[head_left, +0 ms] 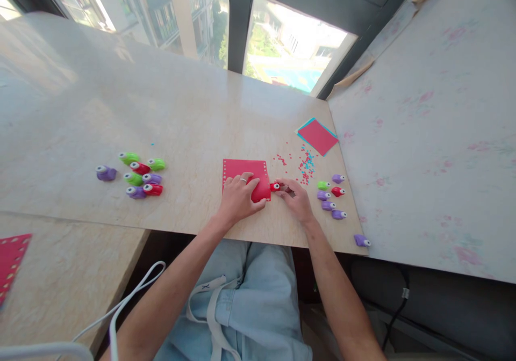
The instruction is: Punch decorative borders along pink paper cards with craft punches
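Note:
A red sheet of paper [250,168] lies on the table in front of me, with small punched holes along its left, top and right edges. My left hand [241,194] rests flat on the sheet, fingers spread, a ring on one finger. At the sheet's right edge sits a small red craft punch [274,187]. My right hand [296,199] grips this punch between thumb and fingers. Its far end touches the paper; how much paper is inside it is hidden.
Several purple, green and red punches [328,206] stand to the right, and another group [141,179] to the left. Punched-out bits [306,163] are scattered near a stack of coloured paper [318,137]. Another punched red sheet [14,261] lies far left. White cable [121,302] hangs at lower left.

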Motion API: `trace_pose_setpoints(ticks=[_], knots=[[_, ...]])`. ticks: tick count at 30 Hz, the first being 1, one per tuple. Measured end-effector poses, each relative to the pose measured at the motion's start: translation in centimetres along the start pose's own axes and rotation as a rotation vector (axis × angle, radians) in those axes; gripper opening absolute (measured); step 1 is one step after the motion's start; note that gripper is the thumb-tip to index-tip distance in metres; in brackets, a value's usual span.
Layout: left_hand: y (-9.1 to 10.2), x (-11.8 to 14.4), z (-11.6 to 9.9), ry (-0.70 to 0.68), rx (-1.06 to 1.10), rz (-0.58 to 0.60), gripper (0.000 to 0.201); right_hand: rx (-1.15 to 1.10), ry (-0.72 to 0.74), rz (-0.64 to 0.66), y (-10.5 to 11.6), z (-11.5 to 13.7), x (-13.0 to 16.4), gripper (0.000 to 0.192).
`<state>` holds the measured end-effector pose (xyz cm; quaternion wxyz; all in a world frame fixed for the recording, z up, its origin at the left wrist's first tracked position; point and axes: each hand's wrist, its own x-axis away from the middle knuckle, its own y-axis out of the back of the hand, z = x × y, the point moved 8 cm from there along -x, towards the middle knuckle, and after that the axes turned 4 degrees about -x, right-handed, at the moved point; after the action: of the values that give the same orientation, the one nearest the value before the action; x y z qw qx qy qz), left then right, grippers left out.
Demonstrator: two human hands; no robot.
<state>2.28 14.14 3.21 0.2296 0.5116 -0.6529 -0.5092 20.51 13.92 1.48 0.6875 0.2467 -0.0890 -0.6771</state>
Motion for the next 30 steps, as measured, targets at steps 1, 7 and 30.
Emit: trace_pose_setpoints(ticks=[1, 7, 30], knots=[[0.0, 0.01, 0.01, 0.001, 0.003, 0.0, 0.046, -0.005, 0.001, 0.001, 0.02, 0.04, 0.0, 0.027], [-0.06, 0.04, 0.04, 0.0, 0.011, -0.003, 0.045, -0.02, -0.006, 0.012, 0.08, -0.01, 0.01, 0.027], [-0.11, 0.11, 0.03, -0.002, 0.009, 0.005, 0.049, -0.003, 0.024, 0.045, -0.01, 0.22, 0.15, 0.025]])
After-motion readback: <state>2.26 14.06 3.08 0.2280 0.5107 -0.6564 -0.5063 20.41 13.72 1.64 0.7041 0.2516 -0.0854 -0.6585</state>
